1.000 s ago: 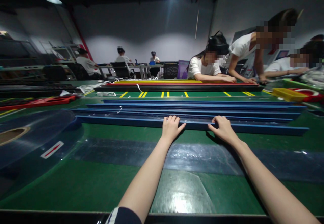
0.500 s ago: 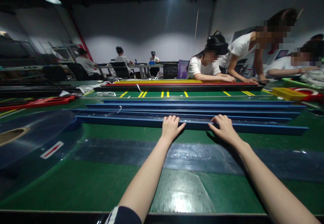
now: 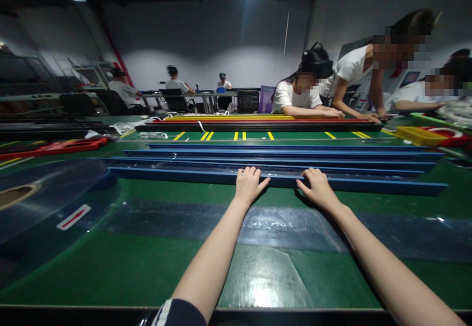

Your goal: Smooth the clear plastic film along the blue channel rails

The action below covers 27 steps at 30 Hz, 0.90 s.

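My left hand [image 3: 249,184] grips the near wall of the front blue channel strip [image 3: 177,174], fingers over its upper edge and thumb along the outer face. Farther right on the same strip, my right hand [image 3: 317,188] holds the edge in a similar way, its thumb pointing left toward the other hand. Clear film shows inside the strip around my fingers; the fingertips are partly hidden behind the wall. More blue channel strips [image 3: 280,154] lie parallel just behind. Beneath my forearms, a flat band of clear film [image 3: 177,222] stretches across the green table [image 3: 147,277].
A large roll of clear film [image 3: 73,181] with a red-arrow label lies at left. Red, yellow and black strips [image 3: 239,122] run across the table's far part. A yellow tray [image 3: 420,136] sits at right. Several co-workers lean over the far right side; others sit farther back.
My right hand has slid a little left along the blue channel strip, nearer my left hand. The left hand stays at about the same spot.
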Tool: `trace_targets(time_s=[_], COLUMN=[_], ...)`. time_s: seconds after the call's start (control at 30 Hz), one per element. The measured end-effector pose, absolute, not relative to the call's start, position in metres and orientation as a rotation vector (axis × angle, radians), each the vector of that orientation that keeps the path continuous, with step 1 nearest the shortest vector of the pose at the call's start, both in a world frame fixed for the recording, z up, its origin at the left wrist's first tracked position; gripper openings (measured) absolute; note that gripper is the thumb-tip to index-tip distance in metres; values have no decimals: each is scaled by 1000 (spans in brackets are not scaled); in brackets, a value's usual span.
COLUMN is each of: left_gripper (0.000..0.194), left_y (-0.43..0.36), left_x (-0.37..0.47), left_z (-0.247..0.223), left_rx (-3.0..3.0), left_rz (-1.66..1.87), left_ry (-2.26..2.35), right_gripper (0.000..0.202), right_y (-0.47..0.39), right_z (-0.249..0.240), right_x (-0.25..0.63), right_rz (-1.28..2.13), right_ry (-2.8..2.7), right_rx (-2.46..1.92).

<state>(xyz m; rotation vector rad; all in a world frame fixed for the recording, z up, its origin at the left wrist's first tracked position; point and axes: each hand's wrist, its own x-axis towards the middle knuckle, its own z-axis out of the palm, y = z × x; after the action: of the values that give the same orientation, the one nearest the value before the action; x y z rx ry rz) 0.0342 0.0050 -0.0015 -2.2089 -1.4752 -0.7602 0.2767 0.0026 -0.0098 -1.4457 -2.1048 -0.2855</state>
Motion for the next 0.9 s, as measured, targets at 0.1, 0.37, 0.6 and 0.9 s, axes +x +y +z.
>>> trace_targets(time_s=[0.1,0.37,0.6,0.9], left_gripper=[37,38,37,37], left_y=[5,5,5,6], left_x=[34,35,35,35], left_z=[-2,-1,-2,-2], left_rx=[-2205,-2207,-2209,-2201], left_rz=[-758,-752,-761,-748], left_ry=[-1476,-1477,-1473,-1466], right_gripper=[18,18,16,16], right_y=[3,3,0,1], right_z=[-10,-9,-5,-4], right_x=[277,277,277,277], right_rz=[-282,-278,-221,-188], right_ry=[-2101,-2095,-2074,-2077], right_rx=[-1447,-1444,-1421,-1426])
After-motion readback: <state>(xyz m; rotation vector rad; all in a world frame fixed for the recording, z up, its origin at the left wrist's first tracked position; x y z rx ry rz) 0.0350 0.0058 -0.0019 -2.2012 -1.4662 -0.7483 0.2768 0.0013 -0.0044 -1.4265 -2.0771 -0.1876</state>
